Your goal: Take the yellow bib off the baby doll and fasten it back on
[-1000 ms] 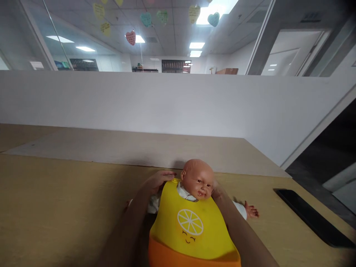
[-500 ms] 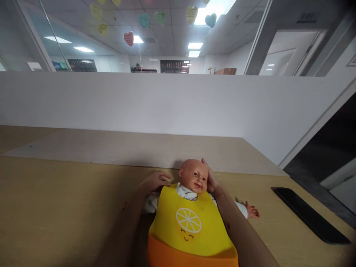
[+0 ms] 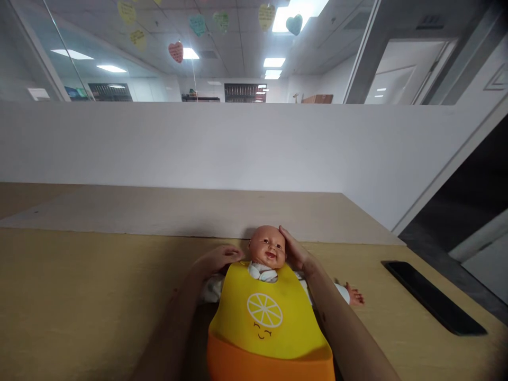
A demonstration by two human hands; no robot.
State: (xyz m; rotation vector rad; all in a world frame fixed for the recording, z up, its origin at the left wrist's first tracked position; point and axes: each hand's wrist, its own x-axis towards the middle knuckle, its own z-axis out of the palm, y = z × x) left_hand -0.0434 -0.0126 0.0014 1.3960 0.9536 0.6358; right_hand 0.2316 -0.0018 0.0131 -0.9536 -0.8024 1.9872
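A baby doll (image 3: 266,244) lies on its back on the table, its head toward the far side. It wears a white garment and a yellow bib (image 3: 278,301) with an orange pocket and a white citrus print. My right hand (image 3: 296,252) lies along the side of the doll's head, fingers stretched out and touching it. Beside the bib's left shoulder is my left hand (image 3: 222,256), its fingers loosely bent and a little apart, near the doll's neck. The bib's neck ends behind the head are hidden.
A black phone-like slab (image 3: 433,297) lies on the wooden table (image 3: 79,307) at the right. A pale board (image 3: 166,211) runs along the back edge, against a white wall (image 3: 198,148). Above it, a window carries heart-shaped notes.
The doll's head has turned from facing right to facing more upright and forward. My right hand has moved with it, staying on the head. The whole view has shifted slightly.
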